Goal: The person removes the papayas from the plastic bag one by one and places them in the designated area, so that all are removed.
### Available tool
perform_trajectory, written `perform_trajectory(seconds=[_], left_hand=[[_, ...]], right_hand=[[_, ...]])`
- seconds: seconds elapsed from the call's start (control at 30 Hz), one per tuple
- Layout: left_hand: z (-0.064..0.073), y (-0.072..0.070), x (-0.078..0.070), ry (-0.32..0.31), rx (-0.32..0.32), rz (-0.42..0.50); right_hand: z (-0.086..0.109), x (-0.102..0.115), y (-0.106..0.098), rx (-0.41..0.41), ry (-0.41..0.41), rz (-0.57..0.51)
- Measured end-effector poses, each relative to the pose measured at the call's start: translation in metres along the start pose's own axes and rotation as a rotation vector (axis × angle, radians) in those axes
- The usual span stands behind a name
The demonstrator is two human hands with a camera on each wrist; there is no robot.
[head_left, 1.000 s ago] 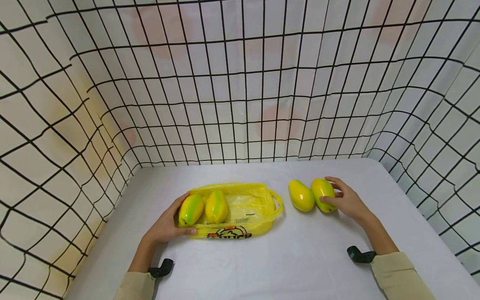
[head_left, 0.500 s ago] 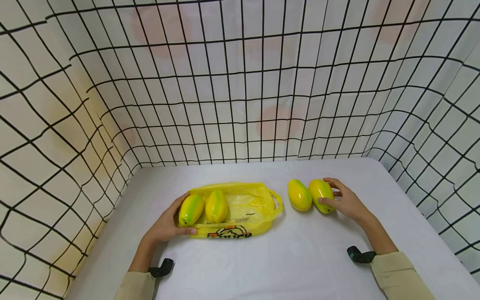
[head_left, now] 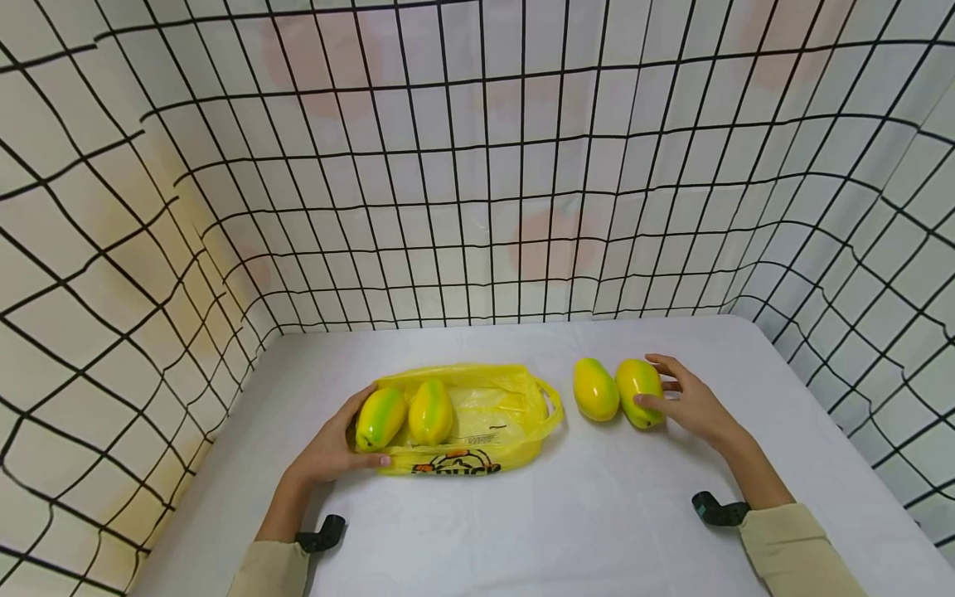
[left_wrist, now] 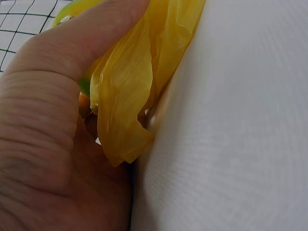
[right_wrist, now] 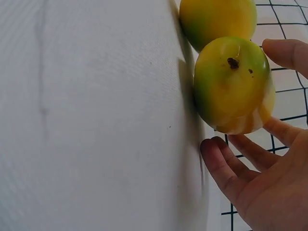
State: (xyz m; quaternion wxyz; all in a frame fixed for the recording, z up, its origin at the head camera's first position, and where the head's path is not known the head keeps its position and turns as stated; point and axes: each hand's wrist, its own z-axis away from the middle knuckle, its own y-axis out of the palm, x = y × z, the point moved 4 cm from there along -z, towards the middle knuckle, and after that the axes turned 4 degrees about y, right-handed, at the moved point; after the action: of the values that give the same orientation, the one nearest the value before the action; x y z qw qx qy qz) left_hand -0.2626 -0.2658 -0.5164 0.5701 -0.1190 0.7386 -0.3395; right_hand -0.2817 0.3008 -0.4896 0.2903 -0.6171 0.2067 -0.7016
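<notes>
A yellow plastic bag (head_left: 485, 414) lies on its side with its opening spread, and two yellow-green mangoes (head_left: 430, 412) sit in its left part. My left hand (head_left: 328, 439) grips the bag's left end, the thumb along its near edge; crumpled yellow film (left_wrist: 125, 91) shows beside the thumb in the left wrist view. At the right, two more mangoes (head_left: 595, 390) lie side by side on the table. My right hand (head_left: 690, 402) is at the outer mango (right_wrist: 233, 86), fingers loosely spread around its right side. In the right wrist view the thumb looks slightly apart from it.
The white-covered table (head_left: 522, 531) extends in front of both arms. Walls with a black grid (head_left: 485, 199) enclose its back and sides. Dark wrist mounts (head_left: 321, 533) are strapped at both cuffs.
The two mangoes at the right have shifted slightly left, and the outer one has come a little nearer to me. The left hand and the bag stay put.
</notes>
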Motion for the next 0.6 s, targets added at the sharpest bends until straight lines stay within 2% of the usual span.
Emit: perform_trajectory(seconds=[0.6], left_hand=[[0.0005,0.0002,-0.0020,-0.009,-0.001,-0.002]], right_hand=[[0.0017,0.0017,-0.0102,-0.029,-0.040,-0.021]])
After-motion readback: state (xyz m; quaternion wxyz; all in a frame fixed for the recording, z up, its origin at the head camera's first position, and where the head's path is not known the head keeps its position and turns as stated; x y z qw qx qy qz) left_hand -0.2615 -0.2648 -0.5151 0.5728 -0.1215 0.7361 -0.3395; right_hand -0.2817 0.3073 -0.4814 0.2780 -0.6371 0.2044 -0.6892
